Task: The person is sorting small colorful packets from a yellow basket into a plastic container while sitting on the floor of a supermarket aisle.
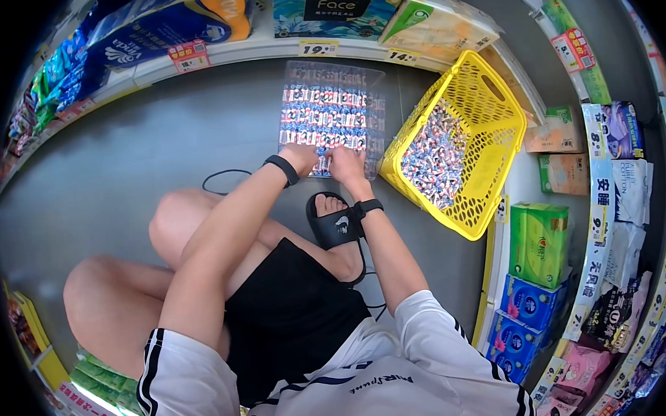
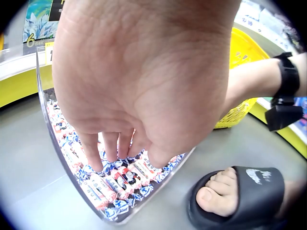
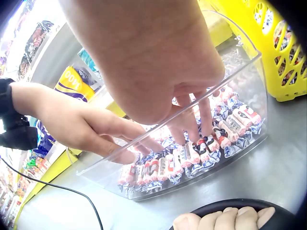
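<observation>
A clear plastic bin (image 1: 376, 151) stands on the floor, with wrapped candies (image 1: 324, 118) in neat rows inside. The wrappers are white, red and black with twisted blue ends. My left hand (image 1: 300, 158) reaches over the near left part of the bin, its fingers (image 2: 111, 146) extended down to the candies. Beside it, my right hand (image 1: 348, 166) dips in over the near wall; its fingertips touch candies in the front row, as the right wrist view shows. Part of the rows is hidden under both hands. A yellow basket (image 1: 490, 192) to the right contains many loose candies (image 1: 434, 157) of similar wrapping.
Shelves with tissue packs (image 1: 338, 10) run along the back, and more packs (image 1: 538, 244) line the right side. My foot in a black slide sandal (image 1: 339, 226) is close to the bin's near edge. A thin black cable (image 1: 226, 171) lies on the grey floor.
</observation>
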{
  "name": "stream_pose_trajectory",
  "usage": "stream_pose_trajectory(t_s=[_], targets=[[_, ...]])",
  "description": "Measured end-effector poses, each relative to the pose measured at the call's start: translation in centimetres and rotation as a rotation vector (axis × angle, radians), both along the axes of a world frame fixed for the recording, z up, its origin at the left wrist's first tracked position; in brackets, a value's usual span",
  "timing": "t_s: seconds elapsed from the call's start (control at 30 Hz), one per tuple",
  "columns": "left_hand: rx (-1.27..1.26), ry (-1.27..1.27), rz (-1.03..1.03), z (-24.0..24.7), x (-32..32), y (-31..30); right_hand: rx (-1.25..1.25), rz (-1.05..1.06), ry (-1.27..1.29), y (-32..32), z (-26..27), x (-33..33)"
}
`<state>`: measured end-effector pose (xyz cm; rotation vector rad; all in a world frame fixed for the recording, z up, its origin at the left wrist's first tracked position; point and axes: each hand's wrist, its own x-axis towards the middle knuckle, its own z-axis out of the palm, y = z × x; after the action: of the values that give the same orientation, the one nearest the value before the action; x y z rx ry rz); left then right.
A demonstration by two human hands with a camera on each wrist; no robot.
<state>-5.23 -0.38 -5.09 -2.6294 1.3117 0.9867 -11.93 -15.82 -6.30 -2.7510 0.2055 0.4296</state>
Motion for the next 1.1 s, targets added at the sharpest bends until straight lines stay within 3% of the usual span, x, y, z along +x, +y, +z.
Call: stream_pose_trajectory(t_s=[0.27, 0.47, 0.7, 1.1], targets=[[0.002, 0.033, 0.018, 0.1, 0.6, -0.8, 0.022, -0.025, -0.018, 0.7, 1.4, -0.2], [-0.035, 0.053, -0.057, 4.9, 1.9, -1.9, 0.034, -0.049, 0.0, 0.3, 4.2, -0.2], [-0.541, -0.152, -0.035, 8.1, 2.3, -3.3, 0.108, -0.181, 0.046, -0.6, 8.6, -1.9], [-0.706, -0.21, -0.21, 17.0, -1.5, -9.9, 0.209, -0.118, -0.092, -4.9, 16.8, -6.5]])
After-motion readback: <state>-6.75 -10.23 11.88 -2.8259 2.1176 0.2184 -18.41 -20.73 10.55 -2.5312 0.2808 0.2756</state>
